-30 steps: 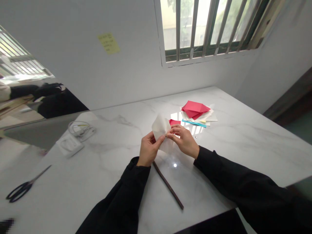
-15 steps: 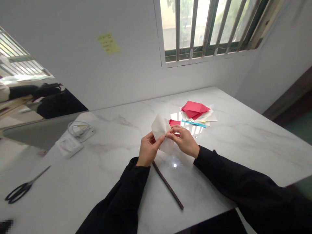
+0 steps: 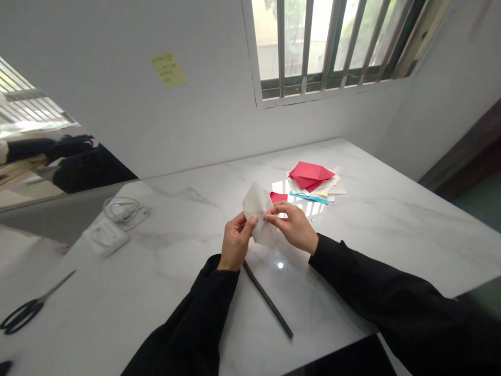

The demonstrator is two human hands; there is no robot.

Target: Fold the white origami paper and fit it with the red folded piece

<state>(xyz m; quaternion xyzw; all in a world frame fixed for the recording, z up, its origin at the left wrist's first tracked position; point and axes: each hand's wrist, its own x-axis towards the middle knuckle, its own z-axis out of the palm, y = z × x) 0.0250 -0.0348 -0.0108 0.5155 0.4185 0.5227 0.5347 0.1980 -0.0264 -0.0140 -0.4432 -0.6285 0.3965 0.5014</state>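
From the head camera, the left hand [image 3: 236, 241] and the right hand [image 3: 293, 226] meet above the white marble tabletop [image 3: 371, 219], both pinching a small folded piece of pale translucent paper [image 3: 256, 204] that is held up in the air between them, clear of the surface. The left thumb and fingers close on its lower left edge; the right fingertips close on its right side. A thin dark brown stick [image 3: 267, 298] lies on the table just below the wrists. Farther back sits a loose stack of red, white and blue paper sheets [image 3: 312, 180]; black-handled scissors [image 3: 27, 309] lie well apart at the left.

The paper looks thin, so a hard pull from opposing pinches could tear it or crush a crease, and a slack grip could let it slip.

The fold lines themselves are too faint to read, and the fingers hide the paper's lower part. The scissors' handles are cut off by the frame edge.
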